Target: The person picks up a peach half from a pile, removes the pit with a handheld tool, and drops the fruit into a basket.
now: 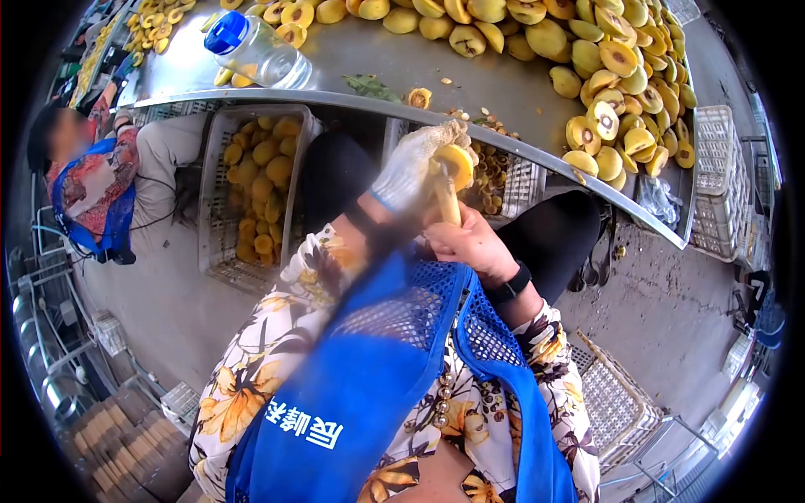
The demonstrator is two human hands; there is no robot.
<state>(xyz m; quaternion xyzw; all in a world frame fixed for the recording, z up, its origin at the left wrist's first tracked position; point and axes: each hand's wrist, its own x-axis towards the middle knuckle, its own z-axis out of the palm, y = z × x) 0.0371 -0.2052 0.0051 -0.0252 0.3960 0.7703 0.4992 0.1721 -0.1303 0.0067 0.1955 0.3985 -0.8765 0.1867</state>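
My left hand (409, 170), in a white knit glove, is closed around a halved yellow peach (460, 168) with its cut side turned toward my other hand. In my bare right hand (471, 245) is a pitting knife (449, 204) with a pale handle. The knife's metal tip meets the cut face of the fruit. Both hands are just in front of the metal table's edge, above my lap. On the table close by lie a small peach piece (419, 98), green leaves (371, 87) and scattered pits (486, 121).
Halved peaches (625, 92) are heaped along the back and right of the metal table (352, 59). A clear bottle (268, 60) with a blue lid lies there. Crates of peaches (262, 180) and pitted scraps (495, 178) stand below. Another person (92, 180) sits at the left.
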